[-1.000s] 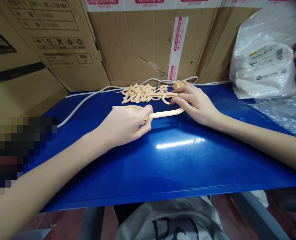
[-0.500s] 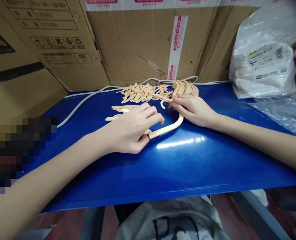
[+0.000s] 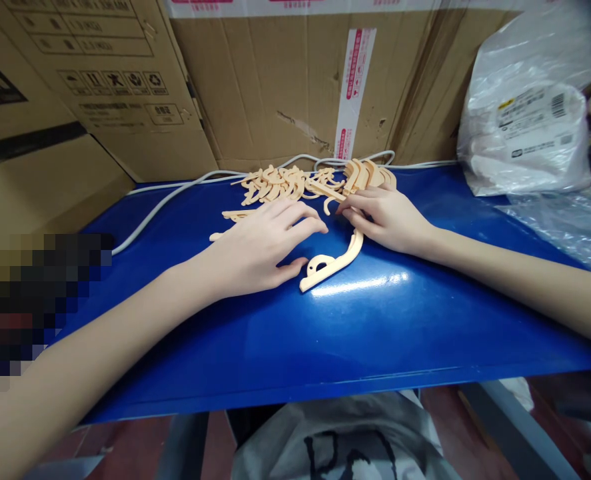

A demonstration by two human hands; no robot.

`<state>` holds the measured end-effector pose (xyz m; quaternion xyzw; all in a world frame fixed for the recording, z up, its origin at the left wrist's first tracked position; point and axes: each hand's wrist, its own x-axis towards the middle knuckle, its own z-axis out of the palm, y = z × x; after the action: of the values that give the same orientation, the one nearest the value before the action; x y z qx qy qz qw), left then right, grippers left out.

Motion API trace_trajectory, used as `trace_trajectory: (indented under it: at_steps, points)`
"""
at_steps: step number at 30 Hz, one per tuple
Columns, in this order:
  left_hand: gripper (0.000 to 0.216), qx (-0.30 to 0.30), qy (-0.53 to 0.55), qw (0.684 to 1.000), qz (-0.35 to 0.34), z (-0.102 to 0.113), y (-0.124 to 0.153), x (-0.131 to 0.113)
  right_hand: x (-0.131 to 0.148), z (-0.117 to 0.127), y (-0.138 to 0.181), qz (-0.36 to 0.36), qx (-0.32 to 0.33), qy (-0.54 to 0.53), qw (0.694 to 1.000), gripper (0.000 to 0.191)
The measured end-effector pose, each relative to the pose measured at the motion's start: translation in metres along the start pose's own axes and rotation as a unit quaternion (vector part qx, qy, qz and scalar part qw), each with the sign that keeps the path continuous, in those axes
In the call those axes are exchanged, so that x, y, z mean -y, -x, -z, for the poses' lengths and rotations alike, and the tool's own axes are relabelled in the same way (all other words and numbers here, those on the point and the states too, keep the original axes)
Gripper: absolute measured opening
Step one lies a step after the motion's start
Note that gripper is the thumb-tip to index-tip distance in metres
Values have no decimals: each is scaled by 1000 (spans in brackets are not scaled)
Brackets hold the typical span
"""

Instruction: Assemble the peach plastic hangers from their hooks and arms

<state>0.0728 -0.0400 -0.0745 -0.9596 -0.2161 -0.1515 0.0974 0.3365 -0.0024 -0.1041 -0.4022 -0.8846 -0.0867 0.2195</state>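
Note:
My left hand is open, thumb and fingers apart, with nothing between them. Just right of its thumb is a cream plastic hanger arm, curved, with a small looped part on its upper side. The arm's far end runs under my right hand, whose fingers are closed on it; the exact grip is hidden. Beside the right fingertips a small cream hook shows. Partly covered by my left hand lie more cream hanger pieces.
Behind the hands are a heap of hooks and stacked curved hanger arms on the blue table. White cables run along cardboard boxes. At right sits a plastic-wrapped package.
My left hand has let go of the hanger arm and drawn slightly left and up, its fingers spreading. The arm's near end is now uncovered and sits lower. My right hand has barely moved.

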Motion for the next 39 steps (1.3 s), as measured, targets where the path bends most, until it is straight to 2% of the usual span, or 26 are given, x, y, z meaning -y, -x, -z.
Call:
trace_trajectory:
  at_steps: [10,17,22,25,28,35,39]
  points:
    - [23,-6,-4,1000,-4,1,1,-2,1,-1,1,7,-10,21,1000,31]
    - [36,51,52,997,7,6,0,-11,0,-2,0,24,-44,34,998,30]
    - [21,59,57,997,3,7,-2,-13,0,-3,1,28,-44,28,998,30]
    - [19,51,53,997,2,6,-2,-12,-1,-3,1,33,-41,23,998,29]
    - [19,42,49,998,4,4,0,-9,-1,-2,1,58,-45,10,997,27]
    - [14,28,41,999,21,0,0,-4,4,6,1,177,-29,-26,983,26]
    - [17,15,28,999,22,0,0,-4,7,8,2,195,-31,-21,980,26]
